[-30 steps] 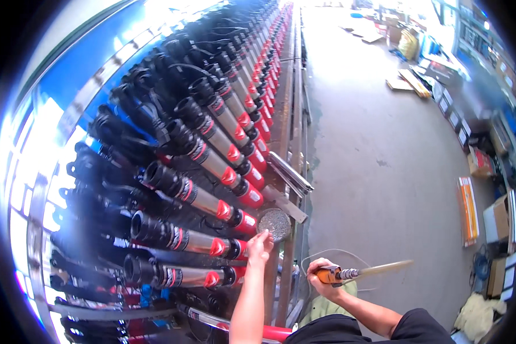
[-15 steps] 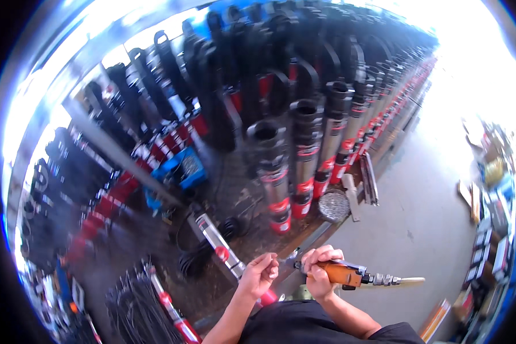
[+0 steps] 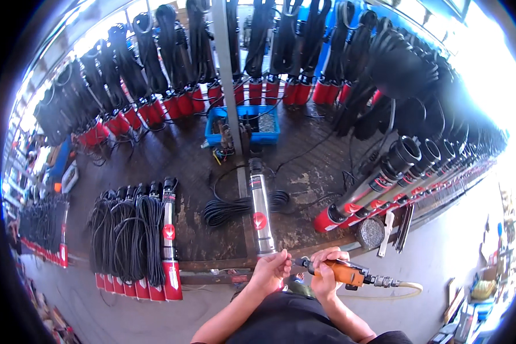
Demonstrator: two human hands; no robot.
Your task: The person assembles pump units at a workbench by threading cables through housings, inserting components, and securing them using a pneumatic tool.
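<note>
An orange pneumatic screwdriver [image 3: 345, 274] lies across my right hand [image 3: 325, 270], whose fingers are wrapped round its body. Its dark tip points left, and a pale air hose [image 3: 410, 286] trails from its right end. Just left of that tip, the fingers of my left hand [image 3: 271, 270] are pinched together; whatever they hold is too small to make out. My left hand is beside the near end of a silver cylindrical pump [image 3: 260, 209] with a red round label, lying on the dark workbench [image 3: 212, 252]. A coiled black cable [image 3: 229, 211] lies by the pump.
Rows of red-based pumps with bundled cables [image 3: 149, 63] line the bench's back. More pumps [image 3: 378, 183] lean at the right, near a round container of small metal parts [image 3: 371, 232]. A blue bin [image 3: 215, 129] stands behind a metal post [image 3: 228, 74]. Bundled pumps [image 3: 135, 235] lie left.
My view has swung to the right-way-on bench, so the pump and blue bin now appear nearer the middle. The screwdriver's tip and my left fingers have come closer together.
</note>
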